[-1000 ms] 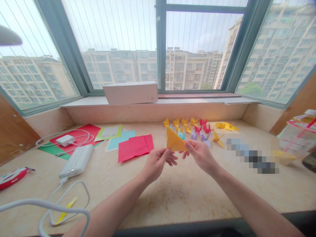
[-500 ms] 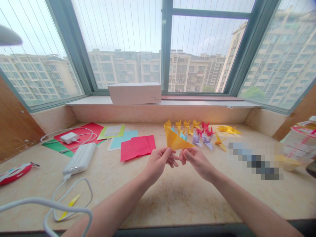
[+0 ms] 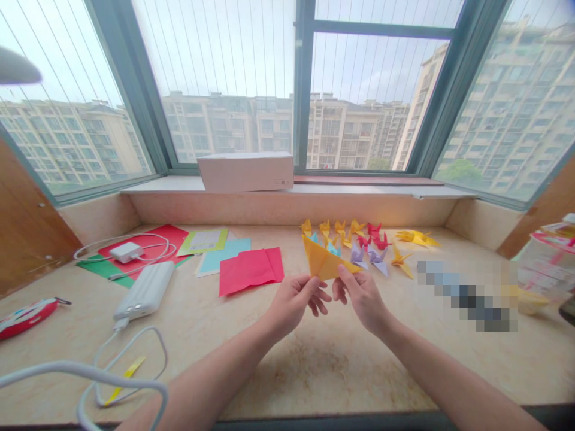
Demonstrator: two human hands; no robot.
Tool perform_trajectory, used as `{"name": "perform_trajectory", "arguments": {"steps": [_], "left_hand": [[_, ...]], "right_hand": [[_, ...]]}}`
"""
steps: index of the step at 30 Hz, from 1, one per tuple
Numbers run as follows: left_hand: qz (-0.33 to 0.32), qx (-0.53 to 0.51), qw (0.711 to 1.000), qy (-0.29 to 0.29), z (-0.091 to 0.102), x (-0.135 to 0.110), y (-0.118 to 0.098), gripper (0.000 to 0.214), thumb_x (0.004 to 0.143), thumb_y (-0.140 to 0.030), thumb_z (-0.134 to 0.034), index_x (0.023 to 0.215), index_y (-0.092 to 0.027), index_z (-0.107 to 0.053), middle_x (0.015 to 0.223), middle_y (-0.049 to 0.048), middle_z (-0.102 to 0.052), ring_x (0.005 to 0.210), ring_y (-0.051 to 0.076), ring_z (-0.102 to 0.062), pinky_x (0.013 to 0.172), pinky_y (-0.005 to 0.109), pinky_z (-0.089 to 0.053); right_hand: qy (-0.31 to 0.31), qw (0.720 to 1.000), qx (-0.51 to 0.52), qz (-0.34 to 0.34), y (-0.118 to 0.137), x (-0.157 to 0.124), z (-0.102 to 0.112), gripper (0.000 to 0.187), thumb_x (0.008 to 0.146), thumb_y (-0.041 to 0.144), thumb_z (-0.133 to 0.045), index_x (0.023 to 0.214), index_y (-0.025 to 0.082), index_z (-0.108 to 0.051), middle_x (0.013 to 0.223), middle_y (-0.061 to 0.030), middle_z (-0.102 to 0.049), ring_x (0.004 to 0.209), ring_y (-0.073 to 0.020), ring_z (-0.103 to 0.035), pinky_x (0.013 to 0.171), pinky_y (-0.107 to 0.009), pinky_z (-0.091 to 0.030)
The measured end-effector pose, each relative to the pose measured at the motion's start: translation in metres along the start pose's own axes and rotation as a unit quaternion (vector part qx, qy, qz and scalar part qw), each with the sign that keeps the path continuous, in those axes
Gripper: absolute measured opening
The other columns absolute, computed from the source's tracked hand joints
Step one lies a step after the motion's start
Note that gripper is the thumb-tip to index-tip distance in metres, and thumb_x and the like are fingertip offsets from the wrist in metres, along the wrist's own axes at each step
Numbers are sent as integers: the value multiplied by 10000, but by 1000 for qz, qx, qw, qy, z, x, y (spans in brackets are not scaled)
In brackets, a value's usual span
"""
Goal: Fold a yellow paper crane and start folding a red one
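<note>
Your right hand pinches the folded orange-yellow paper at its lower edge, with the thumb against the sheet and the fingers curled just below. The paper sits right above your hands, a pointed corner rising up and to the left of the grip. Your left hand is half open with its fingers spread and its thumb up by the paper's lower edge; you can't tell from this view whether that thumb is touching the sheet. The paper should handle as very light and soft, stiff only along its creases, and a loose flap may bend or crumple under pressure. The doubled edge by your right thumb looks like the safest place to hold, using a gentle pinch. Toward you from the grip is the bare mottled stone tabletop. Just beyond the paper stand rows of small origami cranes in yellow, red, blue and lilac. Left of the grip lie a red paper sheet and a pale blue paper sheet, and farther left a white power bank and a white charger. To the right, a pixelated patch hides what lies there. Far beyond the grip, a white box sits on the window ledge.
</note>
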State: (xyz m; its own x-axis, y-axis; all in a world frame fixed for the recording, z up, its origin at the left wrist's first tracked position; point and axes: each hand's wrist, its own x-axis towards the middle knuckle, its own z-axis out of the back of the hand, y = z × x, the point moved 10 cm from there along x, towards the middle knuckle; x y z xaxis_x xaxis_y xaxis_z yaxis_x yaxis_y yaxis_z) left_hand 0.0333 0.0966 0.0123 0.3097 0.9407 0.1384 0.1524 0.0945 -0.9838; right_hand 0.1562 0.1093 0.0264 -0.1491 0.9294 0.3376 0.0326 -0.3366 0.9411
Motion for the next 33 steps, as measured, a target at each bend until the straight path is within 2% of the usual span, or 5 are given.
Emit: {"name": "perform_trajectory", "arguments": {"steps": [9,15,17,22,33], "left_hand": [[4,-2,1000,8,-2,0,4,481,831,-567,-606,848,-89,-647,705,103,-715,491,148,-643,450,233,-444],[26,-16,999,34,-13,-4,21,509,813,-610,-590,839,-103,-627,683,79,-695,452,117,-606,427,208,-416],[26,-19,999,28,-14,-6,22,521,815,-625,-575,844,-107,-620,672,69,-684,445,110,-596,415,196,-396],[38,-3,999,33,-20,-14,22,566,806,-660,-552,859,-101,-627,632,54,-647,409,87,-540,387,176,-348],[62,17,997,40,-28,-21,34,510,835,-575,-541,886,-85,-671,579,26,-562,414,76,-489,394,166,-395]], "right_hand": [[-13,999,20,35,7,-6,9,597,950,552,-454,524,160,-600,458,-26,-544,423,-111,-453,440,-251,-349],[46,998,-35,-8,-3,1,17,529,867,623,-548,1026,144,-705,491,11,-544,446,-124,-453,436,-239,-344],[51,996,-73,-20,-4,3,21,509,842,591,-609,1055,141,-717,518,6,-555,487,-127,-466,465,-239,-373],[44,993,-37,-100,-21,2,27,504,808,485,-703,1226,205,-660,954,-81,-731,785,-204,-645,723,-305,-530],[10,984,-9,-177,-58,-10,47,378,732,456,-758,1041,241,-719,1008,-118,-757,882,-307,-721,726,-371,-603]]}}
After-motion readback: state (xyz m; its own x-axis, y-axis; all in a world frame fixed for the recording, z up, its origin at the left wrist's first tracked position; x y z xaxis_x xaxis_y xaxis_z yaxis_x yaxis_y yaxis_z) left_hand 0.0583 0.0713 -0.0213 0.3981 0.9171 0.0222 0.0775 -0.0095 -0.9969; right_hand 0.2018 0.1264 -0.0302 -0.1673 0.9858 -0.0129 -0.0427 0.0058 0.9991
